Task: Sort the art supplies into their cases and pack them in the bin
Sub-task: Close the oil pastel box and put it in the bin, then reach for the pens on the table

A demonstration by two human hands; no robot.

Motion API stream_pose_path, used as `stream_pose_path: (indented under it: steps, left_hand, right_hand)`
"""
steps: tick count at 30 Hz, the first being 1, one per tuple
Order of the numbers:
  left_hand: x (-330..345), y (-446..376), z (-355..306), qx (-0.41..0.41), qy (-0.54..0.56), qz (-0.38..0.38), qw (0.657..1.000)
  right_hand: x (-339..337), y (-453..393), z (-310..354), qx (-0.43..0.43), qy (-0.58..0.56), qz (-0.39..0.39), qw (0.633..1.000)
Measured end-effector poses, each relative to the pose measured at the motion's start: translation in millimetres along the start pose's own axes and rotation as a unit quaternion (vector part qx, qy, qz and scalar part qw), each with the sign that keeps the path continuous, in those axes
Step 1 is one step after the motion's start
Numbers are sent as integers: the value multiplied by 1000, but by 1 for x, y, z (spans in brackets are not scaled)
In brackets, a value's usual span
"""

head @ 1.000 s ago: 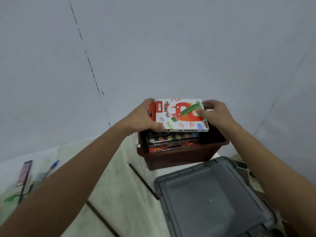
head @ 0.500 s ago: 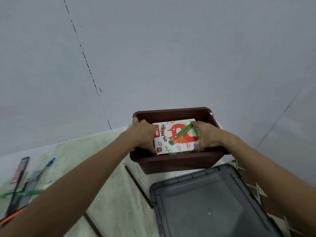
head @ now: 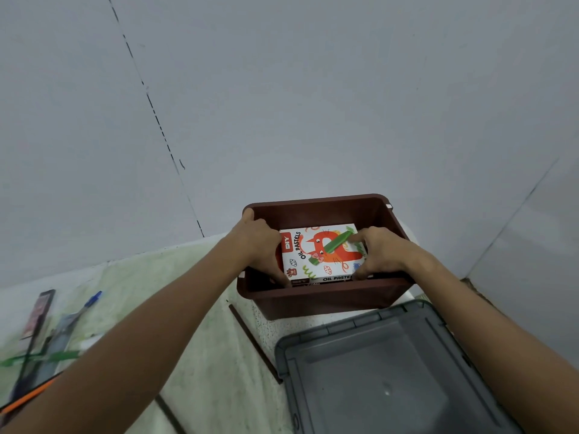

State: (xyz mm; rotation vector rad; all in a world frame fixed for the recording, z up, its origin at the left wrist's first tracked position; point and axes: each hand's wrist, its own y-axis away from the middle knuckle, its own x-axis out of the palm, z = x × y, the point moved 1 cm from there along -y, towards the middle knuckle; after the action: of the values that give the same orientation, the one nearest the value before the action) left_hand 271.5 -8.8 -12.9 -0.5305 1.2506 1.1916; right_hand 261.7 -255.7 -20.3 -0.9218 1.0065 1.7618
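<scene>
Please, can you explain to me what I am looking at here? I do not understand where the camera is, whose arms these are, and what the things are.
There is no machine. A person wears a wide-angle camera on the head, looking forward and down, so the two arms are the person's own. The left hand and right hand grip the two ends of an oil pastels box inside a brown bin. Something dark lies under the box, but it is mostly hidden. In front of the bin lies a grey lid. On the far left of the table lie pens and other loose supplies, too blurred to name.
</scene>
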Motion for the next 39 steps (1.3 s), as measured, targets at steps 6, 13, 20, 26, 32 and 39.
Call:
stream_pose_path:
  steps: [6, 13, 20, 26, 32, 39]
  left_hand:
    - [3, -5, -2, -9, -26, -2, 1000]
    - [2, -5, -9, -8, -1, 10, 1000]
    - [-23, 19, 12, -12, 199, -59, 978]
    - [-2, 96, 60, -65, 359, -166, 916]
    - [78, 216, 132, -192, 430, -143, 871]
    - [171, 376, 222, -368, 427, -141, 814]
  right_hand:
    - [2, -3, 1, -3, 3, 19, 1000]
    - [3, -1, 3, -11, 34, 47, 998]
    - [-12, 14, 34, -32, -24, -40, 998]
    - [5, 16, 124, -134, -151, -82, 976]
    - [77, 3, 267, -239, -204, -22, 949]
    - [180, 12, 437, -310, -207, 76, 925]
